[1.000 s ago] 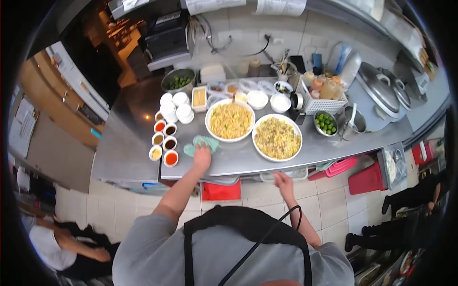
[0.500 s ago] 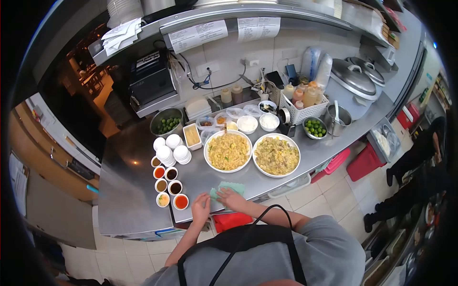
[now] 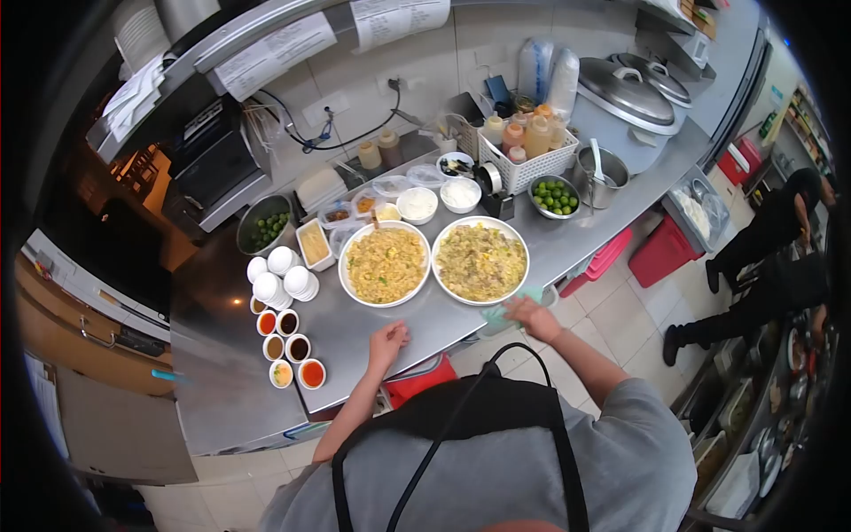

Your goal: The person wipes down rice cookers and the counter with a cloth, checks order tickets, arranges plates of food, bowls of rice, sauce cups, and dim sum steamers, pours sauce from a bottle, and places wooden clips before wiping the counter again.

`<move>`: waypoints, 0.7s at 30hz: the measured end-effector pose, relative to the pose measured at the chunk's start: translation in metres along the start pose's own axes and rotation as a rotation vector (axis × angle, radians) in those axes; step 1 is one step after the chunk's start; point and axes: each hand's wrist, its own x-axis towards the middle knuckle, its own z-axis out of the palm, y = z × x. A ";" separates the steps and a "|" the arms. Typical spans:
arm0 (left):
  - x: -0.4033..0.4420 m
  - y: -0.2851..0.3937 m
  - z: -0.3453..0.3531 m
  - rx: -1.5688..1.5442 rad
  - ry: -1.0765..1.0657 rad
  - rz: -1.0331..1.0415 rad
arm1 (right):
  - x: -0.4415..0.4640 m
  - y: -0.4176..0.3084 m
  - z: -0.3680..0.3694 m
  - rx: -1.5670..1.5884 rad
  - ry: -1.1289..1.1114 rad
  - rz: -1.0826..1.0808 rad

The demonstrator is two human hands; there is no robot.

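Observation:
My right hand point(image 3: 533, 318) is at the counter's front edge, its fingers on a light green cloth point(image 3: 498, 314). Part of the cloth is hidden under that hand. My left hand point(image 3: 388, 344) hovers at the front edge further left, fingers curled together, with nothing visible in them. Behind the hands stand two large white bowls of fried rice, the left bowl point(image 3: 345, 282) and the right bowl point(image 3: 526, 273). Left of my left hand are several small white cups of sauce, a red one point(image 3: 312, 373) nearest.
Stacked white lids point(image 3: 269, 287) and a pot of limes point(image 3: 266, 227) stand at the left. Behind the rice are bowls of white food point(image 3: 417, 205), a basket of sauce bottles point(image 3: 532, 164) and a bowl of limes point(image 3: 554, 197). Two people in dark clothes point(image 3: 753, 293) stand at the right.
My right hand and the green cloth have moved right along the counter edge, away from my left hand. The left hand is now apart from the cloth. The camera view has shifted.

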 end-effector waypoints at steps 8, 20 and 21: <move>0.053 0.056 0.094 -0.620 -0.321 -0.400 | 0.019 0.128 -0.054 -0.069 -0.047 0.295; 0.069 0.047 0.141 -0.787 -0.127 -0.473 | 0.106 0.163 -0.021 -0.141 0.099 0.295; 0.065 0.057 0.142 -0.774 -0.133 -0.451 | 0.094 0.153 -0.018 -0.185 0.042 0.304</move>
